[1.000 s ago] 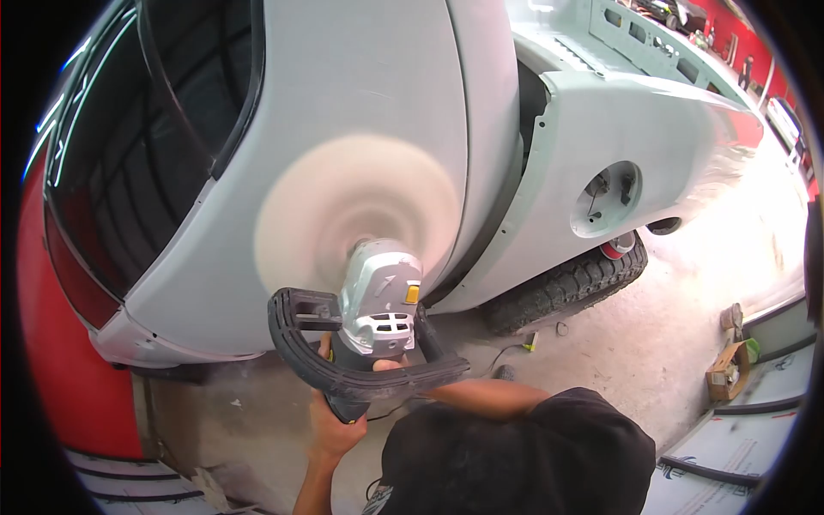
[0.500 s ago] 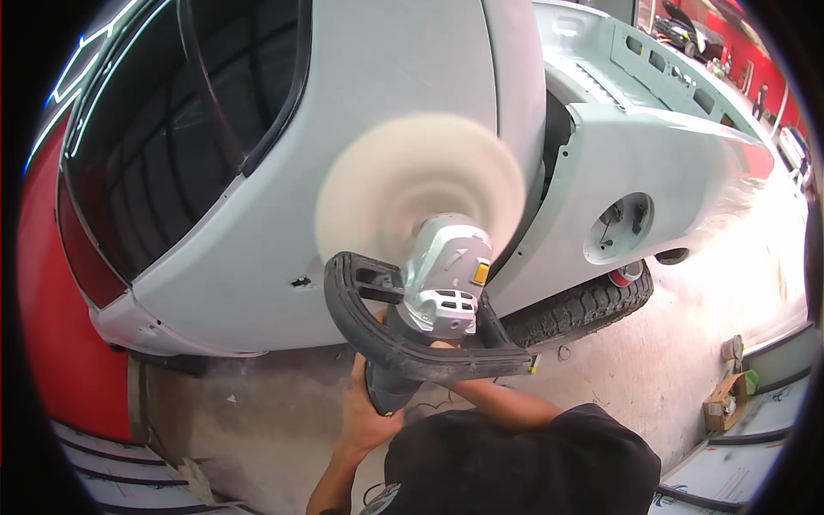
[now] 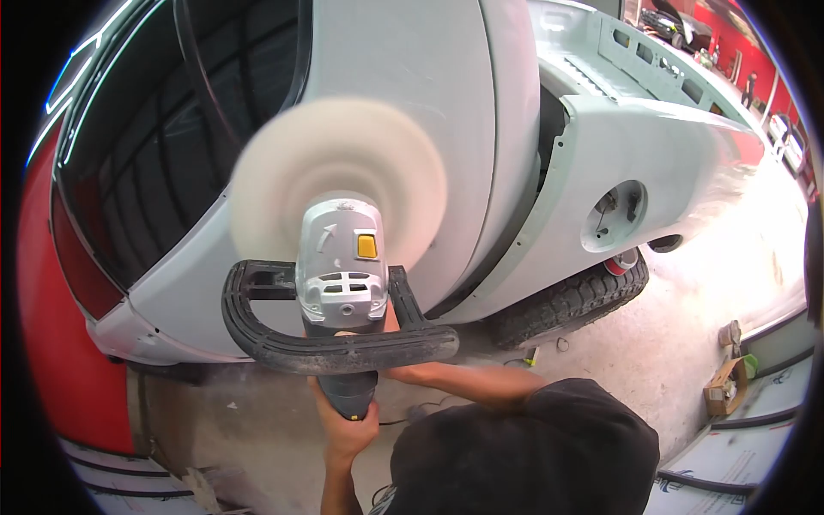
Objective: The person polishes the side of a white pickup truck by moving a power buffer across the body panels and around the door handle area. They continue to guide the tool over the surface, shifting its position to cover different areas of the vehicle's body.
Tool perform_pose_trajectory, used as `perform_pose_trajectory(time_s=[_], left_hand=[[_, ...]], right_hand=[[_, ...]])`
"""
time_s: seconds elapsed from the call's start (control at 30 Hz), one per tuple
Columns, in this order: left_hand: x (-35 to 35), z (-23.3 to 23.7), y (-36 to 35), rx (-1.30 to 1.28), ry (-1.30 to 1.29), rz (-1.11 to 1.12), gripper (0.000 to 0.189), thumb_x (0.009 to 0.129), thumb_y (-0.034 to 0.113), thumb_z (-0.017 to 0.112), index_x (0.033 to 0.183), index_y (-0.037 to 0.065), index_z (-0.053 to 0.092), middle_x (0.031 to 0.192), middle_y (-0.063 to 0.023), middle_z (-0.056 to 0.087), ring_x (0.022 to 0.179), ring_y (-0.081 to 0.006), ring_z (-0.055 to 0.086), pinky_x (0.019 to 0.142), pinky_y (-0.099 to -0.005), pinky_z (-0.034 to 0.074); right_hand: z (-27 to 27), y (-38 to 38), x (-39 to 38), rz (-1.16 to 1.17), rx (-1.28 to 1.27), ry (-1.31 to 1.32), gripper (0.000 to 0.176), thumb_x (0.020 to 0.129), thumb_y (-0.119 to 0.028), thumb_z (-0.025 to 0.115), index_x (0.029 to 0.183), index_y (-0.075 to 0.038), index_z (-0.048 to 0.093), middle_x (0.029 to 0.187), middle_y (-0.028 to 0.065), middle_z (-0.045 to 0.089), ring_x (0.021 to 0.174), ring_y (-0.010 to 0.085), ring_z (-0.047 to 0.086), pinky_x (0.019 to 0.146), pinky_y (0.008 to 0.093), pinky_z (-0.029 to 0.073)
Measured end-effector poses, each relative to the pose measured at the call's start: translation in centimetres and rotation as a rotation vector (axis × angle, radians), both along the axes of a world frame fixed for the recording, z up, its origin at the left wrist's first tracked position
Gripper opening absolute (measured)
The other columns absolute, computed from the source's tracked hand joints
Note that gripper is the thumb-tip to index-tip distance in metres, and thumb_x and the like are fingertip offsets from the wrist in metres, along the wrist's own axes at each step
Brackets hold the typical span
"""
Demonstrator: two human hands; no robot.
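A grey and black polisher (image 3: 343,253) with a yellow button is held out in front of me. Its pale round pad (image 3: 275,163) is blurred from spinning and lies over the grey-white panel (image 3: 399,51) of a vehicle body, beside the dark side window (image 3: 154,163). My left hand (image 3: 348,433) is wrapped round the polisher's black rear grip. Behind the black loop handle (image 3: 343,354), my right hand (image 3: 392,322) is closed on the polisher's body; most of its fingers are hidden.
To the right is the pickup bed side (image 3: 678,163) with a round opening, above a black tyre (image 3: 584,300). A cardboard box (image 3: 726,388) stands on the floor at right. A red panel (image 3: 60,343) is at the left, and a cable lies on the floor.
Both hands have moved the polisher left and slightly up across the panel, and it has turned more upright. The pad is blurred in both frames.
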State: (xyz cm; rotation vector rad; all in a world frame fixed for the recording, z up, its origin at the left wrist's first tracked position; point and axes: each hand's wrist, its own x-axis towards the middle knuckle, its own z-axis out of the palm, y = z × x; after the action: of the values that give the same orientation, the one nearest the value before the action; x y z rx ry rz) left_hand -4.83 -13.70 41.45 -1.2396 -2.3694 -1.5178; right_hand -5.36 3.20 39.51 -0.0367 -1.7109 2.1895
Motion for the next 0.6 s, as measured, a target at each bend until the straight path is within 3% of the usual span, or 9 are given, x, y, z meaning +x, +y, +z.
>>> perform_pose_trajectory(time_s=[0.13,0.27,0.37,0.6], left_hand=[[0.4,1.0,0.9,-0.067,-0.043,0.003,0.098,0.077,0.002,0.077,0.156,-0.004,0.02,0.135,-0.0202,0.051,0.121,-0.0271,0.056,0.101,-0.0377,0.046],[0.9,1.3,3.8,-0.04,-0.065,-0.125,0.096,0.074,0.001,0.075,0.154,-0.003,0.023,0.13,-0.0199,0.055,0.119,-0.0292,0.059,0.102,-0.0392,0.046],[1.5,2.2,5.4,-0.029,-0.274,-0.212,0.094,0.072,-0.001,0.072,0.154,-0.003,0.024,0.128,-0.0197,0.057,0.119,-0.029,0.059,0.103,-0.0394,0.046],[0.6,2.9,5.3,-0.036,-0.161,-0.255,0.099,0.075,-0.002,0.072,0.157,-0.003,0.016,0.13,-0.0194,0.056,0.114,-0.0271,0.062,0.1,-0.0378,0.049]], right_hand=[[0.3,0.8,0.4,-0.017,0.005,-0.007,0.039,0.102,-0.026,0.059,0.131,0.001,0.054,0.121,0.0186,0.063,0.111,0.0296,0.061,0.095,0.0453,0.05],[-3.6,3.8,3.6,-0.115,-0.039,-0.118,0.041,0.102,-0.027,0.059,0.131,0.001,0.053,0.121,0.0184,0.063,0.11,0.0296,0.061,0.095,0.0457,0.05],[-5.8,5.7,6.0,-0.197,-0.048,-0.198,0.042,0.101,-0.027,0.06,0.132,0.0,0.053,0.12,0.0183,0.063,0.11,0.0296,0.061,0.095,0.046,0.05],[-6.4,6.0,6.8,-0.266,0.048,-0.246,0.044,0.101,-0.029,0.061,0.132,0.0,0.052,0.12,0.0179,0.063,0.11,0.0297,0.061,0.095,0.0467,0.05]])
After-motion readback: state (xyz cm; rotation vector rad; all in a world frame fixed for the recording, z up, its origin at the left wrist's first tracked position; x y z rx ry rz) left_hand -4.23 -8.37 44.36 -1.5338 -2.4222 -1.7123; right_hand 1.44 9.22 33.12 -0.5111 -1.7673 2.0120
